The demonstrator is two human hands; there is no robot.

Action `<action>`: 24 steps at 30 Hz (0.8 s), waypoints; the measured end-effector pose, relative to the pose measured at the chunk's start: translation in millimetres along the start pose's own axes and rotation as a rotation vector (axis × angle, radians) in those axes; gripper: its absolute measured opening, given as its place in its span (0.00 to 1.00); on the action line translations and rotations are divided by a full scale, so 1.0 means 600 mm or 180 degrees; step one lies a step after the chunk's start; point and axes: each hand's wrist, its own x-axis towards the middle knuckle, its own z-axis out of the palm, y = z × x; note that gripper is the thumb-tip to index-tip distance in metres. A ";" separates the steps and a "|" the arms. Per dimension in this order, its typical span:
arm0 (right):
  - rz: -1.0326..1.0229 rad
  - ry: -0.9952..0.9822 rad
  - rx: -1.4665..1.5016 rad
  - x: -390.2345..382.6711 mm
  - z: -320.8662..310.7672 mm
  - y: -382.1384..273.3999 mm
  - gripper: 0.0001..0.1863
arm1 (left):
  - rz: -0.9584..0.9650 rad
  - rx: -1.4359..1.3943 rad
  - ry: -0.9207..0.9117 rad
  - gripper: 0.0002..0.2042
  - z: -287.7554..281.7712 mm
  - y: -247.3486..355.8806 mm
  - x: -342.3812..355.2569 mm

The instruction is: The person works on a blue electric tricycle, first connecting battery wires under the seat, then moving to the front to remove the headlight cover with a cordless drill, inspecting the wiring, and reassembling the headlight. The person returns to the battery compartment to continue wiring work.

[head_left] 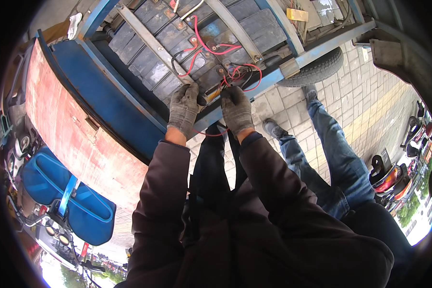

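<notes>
Both my hands wear grey knit gloves and work at the near edge of a blue metal frame. My left hand is closed, with a dark rounded end showing by its thumb; what it holds is unclear. Beside it, my right hand has its fingers pinched on a bundle of thin wires, red and black. A yellow piece lies between the hands, its kind hard to tell. Inside the frame sit several dark batteries, joined by red cable. A thin red wire hangs below the hands.
Metal bars cross over the batteries. A tyre lies under the frame's right side. A worn reddish board flanks the left. Another person's jeans-clad legs stand close on my right. A yellow box rests at the far right.
</notes>
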 end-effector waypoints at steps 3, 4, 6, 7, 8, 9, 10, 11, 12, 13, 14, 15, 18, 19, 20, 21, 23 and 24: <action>-0.0358 0.0477 -0.0883 -0.007 0.024 -0.011 0.08 | 0.0275 0.0237 -0.0077 0.17 -0.006 -0.003 0.008; -0.0403 0.0514 -0.0946 0.006 0.034 -0.009 0.08 | 0.0138 -0.0065 -0.0024 0.17 0.003 0.001 0.029; -0.0358 0.0619 -0.0936 0.024 0.042 -0.003 0.08 | 0.0033 -0.0561 0.0067 0.16 0.033 0.003 0.067; -0.0295 0.0592 -0.1059 0.027 0.041 -0.001 0.05 | 0.0125 -0.0211 -0.0069 0.15 0.037 0.008 0.084; -0.0220 0.0569 -0.1182 0.028 0.037 -0.001 0.03 | 0.0238 0.0149 -0.0214 0.15 0.041 0.013 0.099; -0.0045 0.0564 -0.1392 0.033 0.037 -0.002 0.03 | -0.0034 0.0367 -0.0307 0.14 0.042 0.017 0.106; -0.0151 0.0577 -0.1348 0.037 0.036 -0.003 0.03 | -0.0423 0.0264 -0.0345 0.14 0.043 0.022 0.114; -0.0136 0.0605 -0.1409 0.038 0.034 -0.005 0.02 | -0.0090 0.0276 -0.0479 0.14 0.049 0.026 0.119; -0.0143 0.0636 -0.1510 0.041 0.033 -0.006 0.02 | 0.0357 0.0317 -0.0630 0.13 0.056 0.032 0.125; -0.0092 0.0621 -0.1357 0.045 0.034 -0.007 0.02 | 0.0111 0.0163 -0.0608 0.13 0.062 0.035 0.125; -0.0061 0.0609 -0.1242 0.049 0.034 -0.007 0.03 | -0.0134 0.0005 -0.0573 0.12 0.068 0.038 0.124; 0.0026 0.0619 -0.1199 0.051 0.034 -0.007 0.03 | -0.0376 -0.0154 -0.0523 0.12 0.074 0.043 0.123; 0.0231 0.0565 -0.0636 0.051 0.027 -0.009 0.04 | -0.0706 -0.0514 -0.0329 0.13 0.083 0.055 0.114; 0.0096 0.0541 -0.0517 0.051 0.025 -0.009 0.04 | -0.0964 -0.0567 -0.0239 0.13 0.081 0.059 0.113; 0.0066 0.0539 -0.0485 0.051 0.025 -0.009 0.04 | -0.1108 -0.0531 -0.0189 0.14 0.081 0.062 0.115; 0.0046 0.0548 -0.0493 0.052 0.025 -0.009 0.05 | -0.1253 -0.0498 -0.0138 0.14 0.080 0.064 0.117; 0.0098 0.0567 -0.0612 0.055 0.025 -0.009 0.04 | -0.1329 -0.0263 -0.0122 0.16 0.079 0.066 0.127; 0.0156 0.0593 -0.0733 0.059 0.026 -0.009 0.04 | -0.1289 -0.0208 -0.0004 0.16 0.081 0.064 0.128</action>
